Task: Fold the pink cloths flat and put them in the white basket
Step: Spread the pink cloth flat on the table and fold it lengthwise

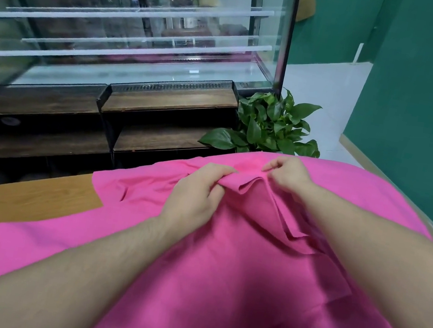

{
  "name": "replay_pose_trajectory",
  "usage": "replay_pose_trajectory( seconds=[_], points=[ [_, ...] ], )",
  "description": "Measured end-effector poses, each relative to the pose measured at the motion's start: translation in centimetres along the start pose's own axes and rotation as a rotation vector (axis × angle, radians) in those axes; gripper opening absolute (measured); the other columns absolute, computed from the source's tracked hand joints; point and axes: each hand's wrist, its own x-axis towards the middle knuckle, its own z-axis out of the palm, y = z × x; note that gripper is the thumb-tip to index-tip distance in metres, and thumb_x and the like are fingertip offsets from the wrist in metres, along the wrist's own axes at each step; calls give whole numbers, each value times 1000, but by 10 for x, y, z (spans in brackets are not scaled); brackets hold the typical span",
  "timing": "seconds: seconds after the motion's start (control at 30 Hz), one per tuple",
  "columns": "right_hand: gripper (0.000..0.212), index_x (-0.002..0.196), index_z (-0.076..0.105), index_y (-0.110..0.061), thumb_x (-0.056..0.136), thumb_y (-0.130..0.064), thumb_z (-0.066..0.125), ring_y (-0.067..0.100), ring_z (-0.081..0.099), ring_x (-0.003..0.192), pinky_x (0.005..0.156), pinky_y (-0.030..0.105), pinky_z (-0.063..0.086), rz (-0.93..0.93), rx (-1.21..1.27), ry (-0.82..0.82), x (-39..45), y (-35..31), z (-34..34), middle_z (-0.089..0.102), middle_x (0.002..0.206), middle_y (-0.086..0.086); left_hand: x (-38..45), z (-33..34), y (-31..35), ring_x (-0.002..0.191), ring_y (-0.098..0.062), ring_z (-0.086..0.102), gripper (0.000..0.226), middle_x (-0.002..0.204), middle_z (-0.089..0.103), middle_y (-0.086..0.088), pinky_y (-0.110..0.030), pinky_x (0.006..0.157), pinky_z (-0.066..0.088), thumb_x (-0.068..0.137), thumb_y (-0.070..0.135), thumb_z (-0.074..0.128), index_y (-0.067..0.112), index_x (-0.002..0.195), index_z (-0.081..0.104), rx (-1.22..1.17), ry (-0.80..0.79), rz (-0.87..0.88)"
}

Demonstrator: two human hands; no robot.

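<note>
A large pink cloth point(218, 279) lies spread over most of the wooden table point(24, 196), with layered folded edges showing near its far middle. My left hand point(196, 192) grips a bunched fold of the cloth between fingers and thumb. Just to its right, my right hand point(288, 176) pinches the cloth's far edge with curled fingers. Both forearms reach over the cloth from the near side. No white basket is in view.
A glass display case point(134, 33) on a dark wooden stand rises just beyond the table. A green leafy plant point(271, 124) stands at the table's far edge. Green walls point(423, 99) and a white floor lie to the right.
</note>
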Motion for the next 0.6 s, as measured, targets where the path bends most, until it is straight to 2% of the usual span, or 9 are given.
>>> replay_pose_trajectory(
  seconds=[0.07,0.13,0.17,0.23,0.3,0.4,0.43,0.5,0.6],
  points=[
    [34,70,62,-28,89,0,55,15,57,88,77,24,42,9,-40,-11,5,5,6,63,86,-9,9,3,-3,113,-9,56,38,120,64,10,-24,98,42,89,13,48,24,123,63,-14,9,-19],
    [21,81,60,-24,91,-6,57,18,57,89,75,25,39,17,-40,-22,9,11,9,59,84,-10,18,6,-1,111,-8,56,36,118,63,8,-25,96,42,91,10,50,23,121,64,-23,32,-22],
    [12,94,59,-21,92,-9,58,19,56,92,76,26,39,18,-13,-17,11,14,9,59,91,-8,22,8,0,108,-8,56,35,115,63,9,-25,94,42,91,10,51,24,120,65,-32,38,-22],
    [21,114,51,-18,94,-15,59,22,56,101,82,30,42,38,47,-36,17,18,8,57,108,-2,31,11,2,101,-12,60,33,111,63,10,-29,92,46,90,12,50,26,117,66,-70,45,-28],
    [17,112,53,-13,95,-13,57,22,54,99,82,31,42,30,115,-111,21,19,6,57,109,6,39,15,2,94,-16,64,32,108,63,12,-38,90,51,90,19,48,29,113,66,-104,58,-37],
    [10,99,66,-3,92,-8,60,18,52,83,73,31,41,-43,189,-159,19,16,0,60,91,5,49,24,2,89,-15,66,27,104,64,16,-43,85,54,93,29,45,36,109,66,-127,67,-55],
    [7,92,68,-8,91,-8,61,17,52,77,69,30,41,-75,193,-129,20,15,-3,61,85,3,52,26,2,85,-15,67,25,99,65,16,-44,82,55,94,31,45,37,108,66,-136,70,-67],
    [15,79,65,-17,89,-6,61,14,51,68,64,28,41,-96,168,-71,20,11,-11,61,77,0,60,30,3,73,-15,68,22,83,67,16,-43,76,57,96,29,47,38,103,66,-161,71,-117],
    [12,83,68,-10,88,-4,59,14,47,70,66,27,37,-107,13,-143,17,11,-14,58,78,1,71,37,1,55,-14,67,18,63,64,11,-41,68,58,99,29,52,37,90,66,-179,60,-214]
  ],
)
